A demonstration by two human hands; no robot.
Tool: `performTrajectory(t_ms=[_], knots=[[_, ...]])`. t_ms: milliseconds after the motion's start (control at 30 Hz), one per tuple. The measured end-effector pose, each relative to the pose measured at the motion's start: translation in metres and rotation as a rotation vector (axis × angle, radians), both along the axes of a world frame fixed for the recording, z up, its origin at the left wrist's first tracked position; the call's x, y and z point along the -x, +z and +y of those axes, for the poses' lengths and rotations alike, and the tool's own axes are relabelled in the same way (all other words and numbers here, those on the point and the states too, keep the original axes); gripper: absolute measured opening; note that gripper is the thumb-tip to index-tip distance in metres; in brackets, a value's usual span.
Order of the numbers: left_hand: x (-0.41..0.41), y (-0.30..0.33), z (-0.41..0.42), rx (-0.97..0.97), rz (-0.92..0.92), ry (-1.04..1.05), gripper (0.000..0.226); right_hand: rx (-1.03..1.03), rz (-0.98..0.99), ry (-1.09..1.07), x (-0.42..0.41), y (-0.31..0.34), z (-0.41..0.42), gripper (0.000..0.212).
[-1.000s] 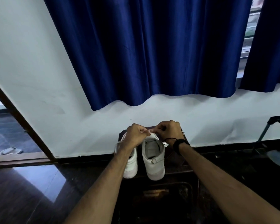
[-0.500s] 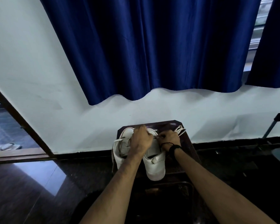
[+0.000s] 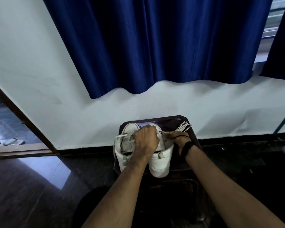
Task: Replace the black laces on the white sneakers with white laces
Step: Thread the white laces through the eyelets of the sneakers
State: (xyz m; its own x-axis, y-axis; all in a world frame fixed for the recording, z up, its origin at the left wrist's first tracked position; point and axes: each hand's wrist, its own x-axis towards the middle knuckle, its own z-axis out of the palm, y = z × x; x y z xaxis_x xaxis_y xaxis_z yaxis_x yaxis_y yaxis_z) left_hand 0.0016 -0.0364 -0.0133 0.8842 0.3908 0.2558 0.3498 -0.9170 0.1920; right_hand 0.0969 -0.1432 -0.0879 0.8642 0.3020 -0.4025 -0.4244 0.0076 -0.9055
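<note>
While two white sneakers stand side by side on a small dark desk [image 3: 194,139] against the wall, both hands work at the top of the right sneaker [image 3: 160,163]. That sneaker shows a smooth white upper, a pale strap across its heel end and a rounded white sole rim nearest the camera. The left sneaker [image 3: 122,155] has its tongue and dark opening exposed, with a white lace [image 3: 121,136] running out across its upper edge. The left hand [image 3: 146,142] lies over the gap between the two sneakers, knuckles up and fingers curled down into the right sneaker's lace area; what it grips is hidden beneath it. The right hand [image 3: 177,137], with a dark band on its wrist, pinches a thin lace end beside the left hand's fingertips. A bundle of spare white laces [image 3: 184,126] lies on the desk's far right corner, just beyond the right hand. Blue curtains [image 3: 155,46] hang above.
</note>
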Motion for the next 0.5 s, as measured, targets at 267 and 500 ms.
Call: performTrajectory(t_ms=[267, 500], knots=[[0.001, -0.004, 0.004, 0.094, -0.034, 0.040, 0.021, -0.193, 0.122, 0.013, 0.023, 0.022, -0.005, 0.021], [-0.004, -0.004, -0.002, 0.148, -0.059, 0.099, 0.020, -0.318, 0.217, 0.036, 0.017, 0.007, -0.009, 0.035]])
